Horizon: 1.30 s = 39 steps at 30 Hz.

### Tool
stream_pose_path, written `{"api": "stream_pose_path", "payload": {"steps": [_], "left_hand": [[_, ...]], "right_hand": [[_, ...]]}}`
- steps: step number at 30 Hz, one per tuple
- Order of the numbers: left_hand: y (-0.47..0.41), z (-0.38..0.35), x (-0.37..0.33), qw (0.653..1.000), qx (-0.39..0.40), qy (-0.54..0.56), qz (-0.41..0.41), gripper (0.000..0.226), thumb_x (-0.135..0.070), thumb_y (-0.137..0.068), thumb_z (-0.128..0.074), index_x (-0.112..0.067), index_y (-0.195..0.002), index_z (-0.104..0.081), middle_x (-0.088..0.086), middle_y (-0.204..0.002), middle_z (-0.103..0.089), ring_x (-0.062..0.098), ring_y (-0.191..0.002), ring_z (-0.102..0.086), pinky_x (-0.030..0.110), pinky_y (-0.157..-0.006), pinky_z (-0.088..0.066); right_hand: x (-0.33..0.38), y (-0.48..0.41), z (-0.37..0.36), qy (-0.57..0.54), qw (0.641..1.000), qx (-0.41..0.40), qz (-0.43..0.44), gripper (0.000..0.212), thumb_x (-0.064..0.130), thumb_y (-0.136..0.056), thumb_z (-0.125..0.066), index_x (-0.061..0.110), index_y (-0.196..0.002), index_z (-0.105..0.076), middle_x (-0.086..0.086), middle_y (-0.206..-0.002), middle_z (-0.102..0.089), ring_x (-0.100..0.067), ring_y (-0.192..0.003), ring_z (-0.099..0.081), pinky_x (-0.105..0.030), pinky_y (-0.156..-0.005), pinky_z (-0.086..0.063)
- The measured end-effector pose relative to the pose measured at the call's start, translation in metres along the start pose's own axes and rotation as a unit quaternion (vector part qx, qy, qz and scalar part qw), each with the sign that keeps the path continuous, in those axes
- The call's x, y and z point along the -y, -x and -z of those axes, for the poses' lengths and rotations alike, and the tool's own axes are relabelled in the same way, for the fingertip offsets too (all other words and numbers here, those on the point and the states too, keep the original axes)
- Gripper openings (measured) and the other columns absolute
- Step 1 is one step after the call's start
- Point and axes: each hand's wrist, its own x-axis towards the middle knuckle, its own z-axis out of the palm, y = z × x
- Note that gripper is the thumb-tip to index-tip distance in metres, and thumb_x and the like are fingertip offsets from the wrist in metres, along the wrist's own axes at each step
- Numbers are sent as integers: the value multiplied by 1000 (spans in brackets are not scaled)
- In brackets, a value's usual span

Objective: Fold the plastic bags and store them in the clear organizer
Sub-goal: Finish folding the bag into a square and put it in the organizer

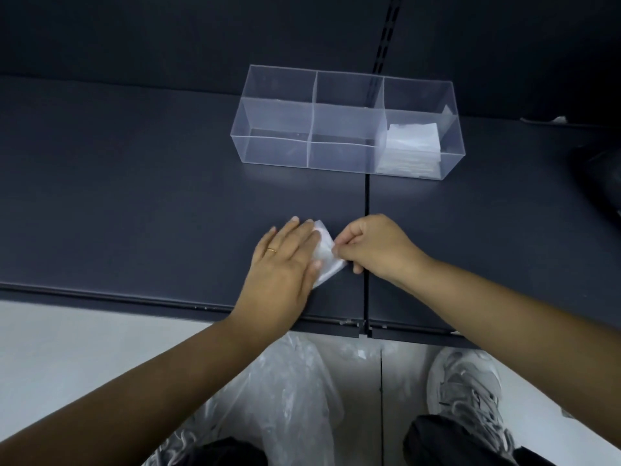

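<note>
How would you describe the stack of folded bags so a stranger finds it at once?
A clear organizer stands on the dark shelf. The stack of folded bags lies inside its right end. The sections left of it look bare.

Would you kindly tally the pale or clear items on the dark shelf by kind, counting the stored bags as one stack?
clear organizer: 1
stack of folded bags, in its right-end compartment: 1
plastic bag being folded: 1
small white scrap, far right, kind unclear: 1
Total: 4
</note>
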Motion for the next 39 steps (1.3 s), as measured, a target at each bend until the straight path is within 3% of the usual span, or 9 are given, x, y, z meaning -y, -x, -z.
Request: {"api": "stream_pose_path", "payload": {"steps": [4, 10, 15, 20, 24, 27, 30, 34, 39], "left_hand": [[6, -15, 14, 983, 106, -143, 42, 71, -56, -92, 5, -18, -152, 3, -3, -160, 6, 15, -146, 14, 45, -117, 12], [7, -17, 10, 982, 108, -139, 66, 85, -69, -88, -1, -14, -153, -8, 1, -161, -5, 18, -147, 4, 50, -119, 3], [14, -18, -4, 978, 114, -114, 132, 90, -73, -82, 9, -13, -149, 17, 3, -160, 14, 16, -144, 21, 41, -116, 16], [17, -3, -22, 976, 47, 54, 207, 103, -79, -72, -7, -14, -153, -1, 0, -161, 2, 12, -146, 5, 31, -114, 8], [-9, 32, -16, 993, 22, 112, 25, 110, -79, -67, -43, -21, -153, -7, -20, -154, 0, -4, -141, 7, 19, -113, 11], [-32, 46, -15, 970, 138, 202, -3, 57, -47, -74, -74, -26, -125, -60, -21, -111, -60, 0, -107, -51, 12, -94, -35], [-44, 47, -13, 950, 89, 296, 48, 8, -29, -82, -73, -23, -78, -70, -9, -66, -65, 4, -58, -55, 19, -58, -42], [-51, 46, -6, 925, -9, 363, 115, 15, -26, -86, -69, -27, -71, -70, -8, -68, -70, 11, -65, -64, 21, -67, -49], [-29, 23, -2, 960, -6, 253, 121, 13, -25, -85, -70, -27, -72, -69, -13, -70, -67, 6, -71, -60, 14, -69, -44]], "right_hand": [[0, 5, -5, 31, 999, -28, 21, 7, 22, -83, -69, 22, -76, -69, 10, -65, -65, -1, -53, -57, -22, -58, -45], [-10, 25, -22, 215, 967, -114, 80, 19, 40, -80, -70, 22, -79, -63, 8, -88, -51, -14, -85, -54, -30, -80, -41], [-3, 28, -20, 116, 981, -134, 75, 13, 30, -81, -69, 26, -74, -59, 13, -74, -60, -6, -70, -59, -27, -67, -50], [3, 26, -14, -1, 994, -79, 75, 22, 7, -78, -67, 23, -74, -52, 7, -73, -60, -7, -66, -55, -26, -65, -48], [9, 37, 9, 81, 977, -9, 199, 24, 3, -79, -68, 22, -80, -53, 11, -74, -61, -2, -67, -56, -17, -62, -45], [13, 42, 28, 50, 972, 8, 229, 27, 4, -78, -72, 25, -89, -57, 10, -75, -65, 0, -62, -56, -10, -61, -41], [9, 37, 52, -56, 984, -5, 171, 29, 5, -77, -76, 21, -98, -64, -1, -73, -67, -3, -61, -52, -12, -64, -42], [8, 8, 106, -84, 980, -114, 142, 20, 6, -77, -77, 21, -84, -66, 3, -64, -61, -5, -60, -48, -17, -64, -44], [4, -54, 166, -44, 974, -198, 99, 17, 6, -76, -77, 15, -84, -65, 0, -71, -62, -8, -67, -58, -22, -72, -50]]}}
